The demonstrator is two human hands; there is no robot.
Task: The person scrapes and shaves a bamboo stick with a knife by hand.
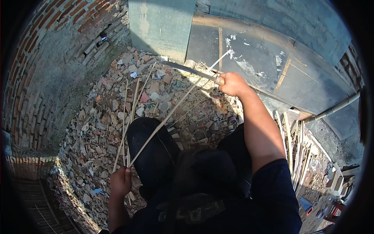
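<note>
My left hand [120,181] is closed around the lower end of a long, thin bamboo strip [165,120], which slants up to the right across my knee. More thin strips [133,105] meet near the same hand; whether it grips them too I cannot tell. In my right hand [233,84] is the wooden handle of a machete, its fingers wrapped round it. The dark machete blade [187,69] points left, crossing the bamboo strip near its far end. Whether blade and strip touch is unclear.
Broken brick and stone rubble [93,132] covers the ground around my bent legs. A brick wall [50,74] rises on the left, with blue-grey panels [249,58] ahead. Several bamboo strips [299,150] lie at my right, and a handsaw [306,204] with an orange-edged handle lies beyond them.
</note>
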